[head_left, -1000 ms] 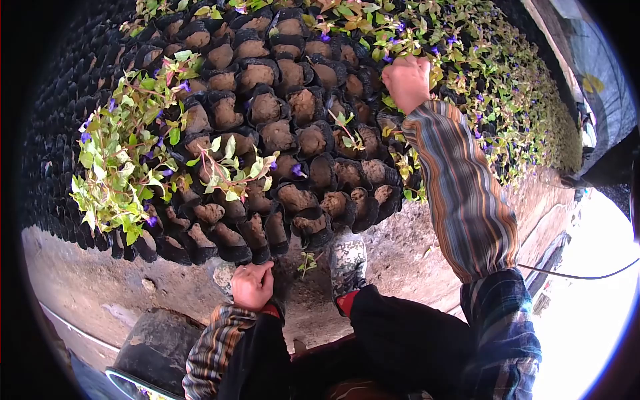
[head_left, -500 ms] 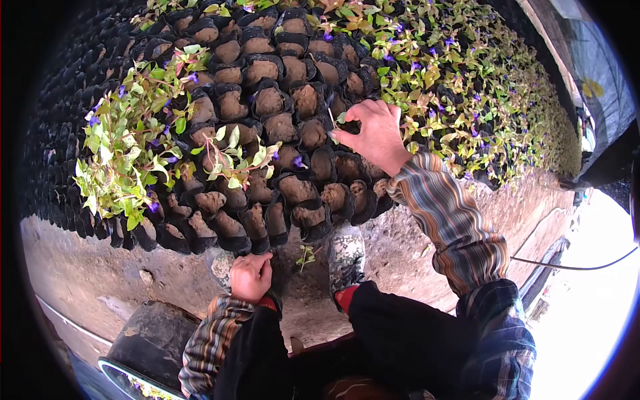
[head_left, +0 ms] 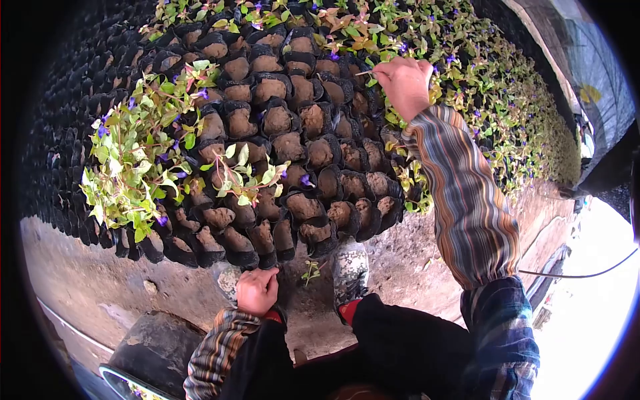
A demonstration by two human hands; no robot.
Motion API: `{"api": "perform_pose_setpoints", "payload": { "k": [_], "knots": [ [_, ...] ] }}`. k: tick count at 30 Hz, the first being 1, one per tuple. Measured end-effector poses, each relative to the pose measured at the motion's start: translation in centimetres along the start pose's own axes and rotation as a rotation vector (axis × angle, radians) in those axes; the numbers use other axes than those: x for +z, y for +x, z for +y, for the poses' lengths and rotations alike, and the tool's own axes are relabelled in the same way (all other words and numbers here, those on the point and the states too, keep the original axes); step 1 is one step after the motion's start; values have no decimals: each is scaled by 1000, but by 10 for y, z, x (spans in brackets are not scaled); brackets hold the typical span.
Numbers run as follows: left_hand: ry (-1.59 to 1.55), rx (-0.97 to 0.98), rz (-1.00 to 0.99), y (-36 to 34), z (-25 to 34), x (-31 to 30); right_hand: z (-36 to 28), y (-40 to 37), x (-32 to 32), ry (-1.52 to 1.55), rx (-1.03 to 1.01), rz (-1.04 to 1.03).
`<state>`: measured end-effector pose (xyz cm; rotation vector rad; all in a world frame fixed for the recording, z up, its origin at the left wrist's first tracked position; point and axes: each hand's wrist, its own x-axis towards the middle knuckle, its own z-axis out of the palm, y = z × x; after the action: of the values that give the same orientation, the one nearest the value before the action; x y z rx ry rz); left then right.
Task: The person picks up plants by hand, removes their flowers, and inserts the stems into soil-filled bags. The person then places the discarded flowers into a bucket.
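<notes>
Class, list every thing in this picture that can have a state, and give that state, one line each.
right hand, fingers pinched shut on the thin stem
thin stem, held about level above the bags
left hand, curled shut, low by the knee
middle bags, filled with soil, unplanted
left bags, holding leafy purple-flowered seedlings

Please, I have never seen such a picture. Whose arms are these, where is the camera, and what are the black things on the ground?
The camera sits on a person's head and looks down, so the round view shows that person's own arms and legs. The right hand, in a striped sleeve, reaches far forward and pinches a thin stem. The left hand rests closed near the knee. On the bare earth stand many black bags filled with soil; some hold small green plants with purple flowers. A patterned shoe shows below the bags.
</notes>
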<state>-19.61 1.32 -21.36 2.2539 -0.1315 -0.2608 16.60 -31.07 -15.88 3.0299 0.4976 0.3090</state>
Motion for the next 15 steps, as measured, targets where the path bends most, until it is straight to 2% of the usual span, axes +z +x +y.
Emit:
{"api": "perform_pose_setpoints", "payload": {
  "k": [2,5,10,15],
  "knots": [
    [-6,-1,-3,0,-1,0,0,15,15,-151,-75,-26],
    [-16,0,-4,0,-3,0,-2,25,34,-164,-144,-38],
    [-1,6,12,-3,-9,4,-4,32,47,-153,-103,-96],
    [3,7,-2,-3,-10,5,-6,34,52,-183,-153,-105]
  ]
}}
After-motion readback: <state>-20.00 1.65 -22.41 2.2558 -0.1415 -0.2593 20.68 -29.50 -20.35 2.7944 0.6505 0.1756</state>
